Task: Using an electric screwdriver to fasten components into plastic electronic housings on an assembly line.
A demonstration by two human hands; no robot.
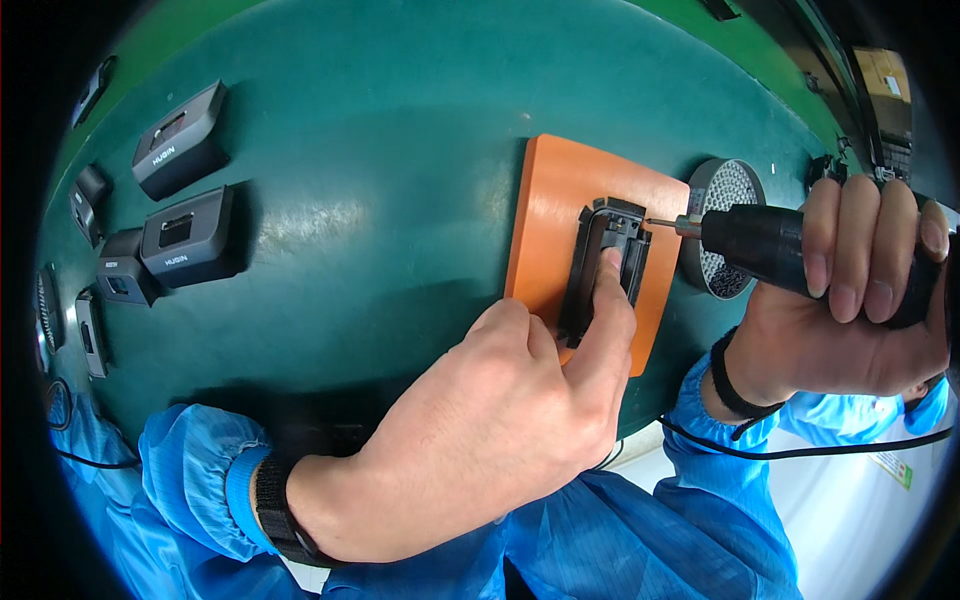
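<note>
The black housing (pixel 592 268) lay on an orange block (pixel 545 215); one left-hand (pixel 500 410) fingertip rested on it, whether the other fingers clamped it unclear. The right hand's (pixel 855 270) fingers were clamped around a screwdriver (pixel 752 240), near a round dish (pixel 754 180) on the green bench (pixel 370 340).

Assembly workshop: green bench (pixel 380 150), powered screwdriver (pixel 755 240)
</note>
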